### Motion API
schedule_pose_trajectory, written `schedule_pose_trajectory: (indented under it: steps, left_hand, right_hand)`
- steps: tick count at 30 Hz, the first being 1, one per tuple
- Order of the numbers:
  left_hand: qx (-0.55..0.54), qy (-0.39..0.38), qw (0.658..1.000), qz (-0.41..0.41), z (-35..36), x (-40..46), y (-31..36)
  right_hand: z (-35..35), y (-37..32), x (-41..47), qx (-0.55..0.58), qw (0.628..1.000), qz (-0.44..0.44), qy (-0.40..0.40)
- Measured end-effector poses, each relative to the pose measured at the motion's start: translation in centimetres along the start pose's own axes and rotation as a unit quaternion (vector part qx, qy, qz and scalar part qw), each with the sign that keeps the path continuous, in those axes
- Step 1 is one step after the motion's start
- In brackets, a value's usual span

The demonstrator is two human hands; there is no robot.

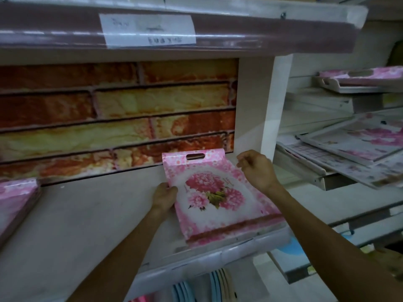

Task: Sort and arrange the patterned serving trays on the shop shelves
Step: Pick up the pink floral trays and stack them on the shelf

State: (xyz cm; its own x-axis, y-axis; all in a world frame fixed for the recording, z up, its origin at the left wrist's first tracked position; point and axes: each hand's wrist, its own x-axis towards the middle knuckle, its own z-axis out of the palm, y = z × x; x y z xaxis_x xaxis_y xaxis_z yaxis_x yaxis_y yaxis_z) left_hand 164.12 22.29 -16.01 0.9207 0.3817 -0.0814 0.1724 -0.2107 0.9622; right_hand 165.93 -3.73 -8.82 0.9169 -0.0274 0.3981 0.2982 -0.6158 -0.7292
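At the centre of the frame, a pink floral tray (214, 197) is laid flat on the shelf (87, 219). Its left edge is gripped by the left hand (164, 196); the right hand (256, 168) is held over its right edge, fingers loosely curled.

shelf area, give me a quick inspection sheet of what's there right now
surface: pale shelf board, brick-print backing.
job's things: pink floral tray lying flat on the shelf, handle slot toward the back; another pink tray at left.
clutter: paper label on the upper shelf edge.
grip: left hand holds the tray's left edge; right hand loosely curled above its right edge.
cables: nothing seen.
surroundings: more trays on right shelves.
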Motion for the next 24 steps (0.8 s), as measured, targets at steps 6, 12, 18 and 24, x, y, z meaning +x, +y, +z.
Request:
schedule_pose_trajectory:
  steps: [6,12,18,24]
  left_hand:
    - [-0.135,0.049,0.99,-0.008,0.6,-1.9,0.8]
    - [-0.138,0.107,0.984,0.026,-2.1,-3.7,1.7]
    - [-0.165,0.153,0.973,0.05,-6.9,-5.0,1.4]
    - [-0.156,0.172,0.971,0.055,-12.5,-5.4,0.7]
  right_hand:
    - [0.4,1.3,0.8,-0.013,0.999,-0.015,-0.031]
    - [1.4,2.5,1.4,-0.032,0.995,0.027,-0.093]
    - [4.2,1.4,1.3,-0.019,0.988,0.052,-0.146]
    - [8.2,-2.8,-0.3,0.038,0.988,0.027,-0.148]
